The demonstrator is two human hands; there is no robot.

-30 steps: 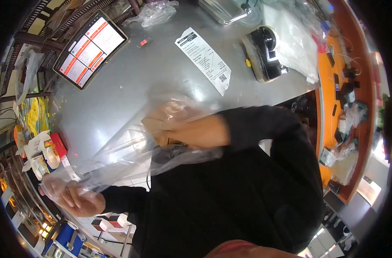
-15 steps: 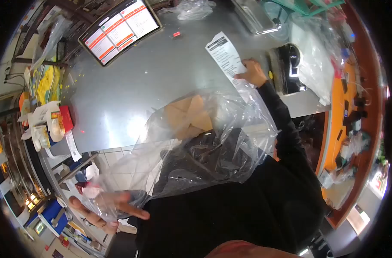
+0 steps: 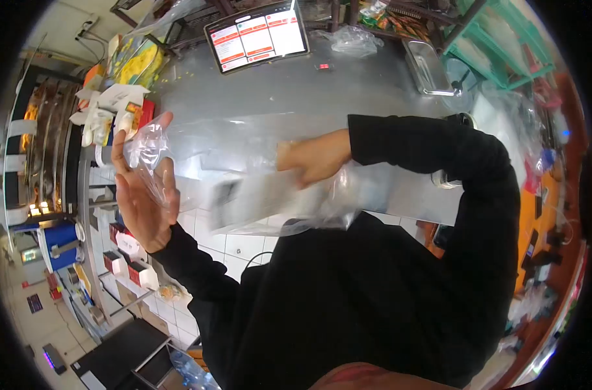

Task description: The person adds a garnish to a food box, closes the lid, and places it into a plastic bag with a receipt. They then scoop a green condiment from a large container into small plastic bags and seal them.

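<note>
The clear plastic bag point(image 3: 257, 175) hung above the near edge of the desk point(image 3: 348, 91), stretched out between the two hands, its long axis running from one grip to the other. The left hand point(image 3: 143, 195) stood upright at one end of the bag, palm open and fingers spread, with only a bunched corner of film caught against the thumb side. The right hand point(image 3: 312, 159) was at the other end, pushed in among the film and closed on a blurred whitish sheet point(image 3: 257, 198), probably a paper slip; that hand lay nearer the bag's bulk than the left did. A tablet point(image 3: 257, 34) stood by the far edge of the desk, showing white and orange panels whose writing was too small to read. No brand or label could be read anywhere.
</note>
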